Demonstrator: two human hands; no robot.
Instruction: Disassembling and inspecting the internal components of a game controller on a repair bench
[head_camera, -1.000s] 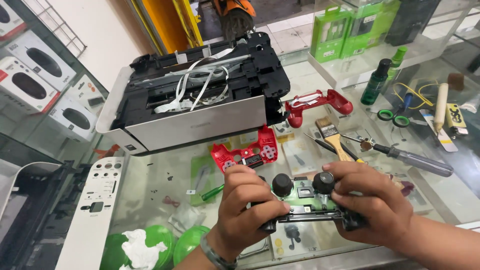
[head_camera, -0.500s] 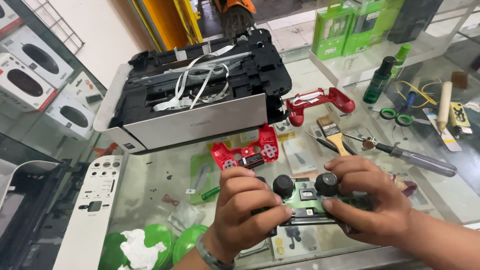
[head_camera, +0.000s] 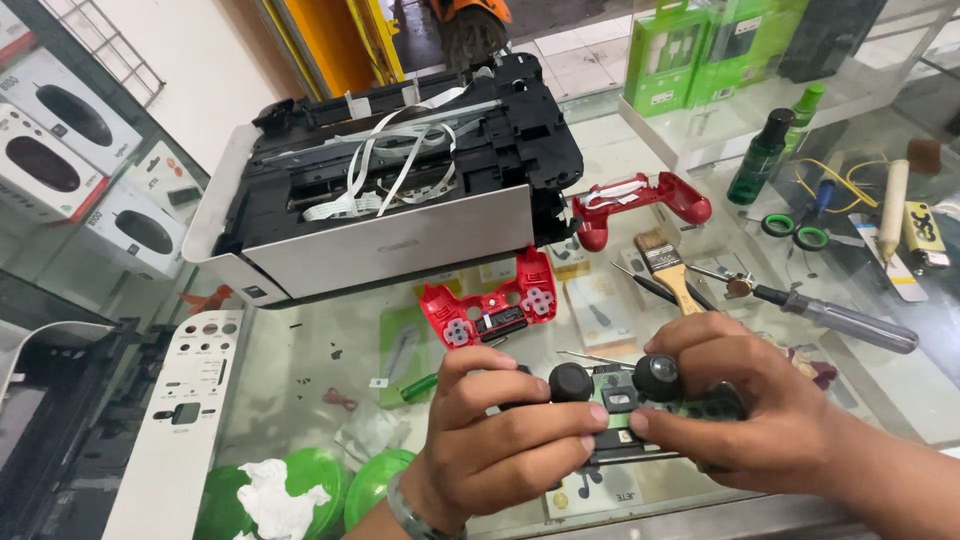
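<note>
Red shell halves (head_camera: 490, 310) lie removed on the glass table (head_camera: 300, 360); left hand (head_camera: 500, 440) and right hand (head_camera: 750, 410) both clamp the bare controller board (head_camera: 625, 400), unassembled.

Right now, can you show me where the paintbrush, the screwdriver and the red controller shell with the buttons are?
paintbrush (head_camera: 668, 268): head view, on its wooden handle.
screwdriver (head_camera: 845, 322): head view, on its dark handle.
red controller shell (head_camera: 490, 308): head view, on its middle, between the button pads.
</note>
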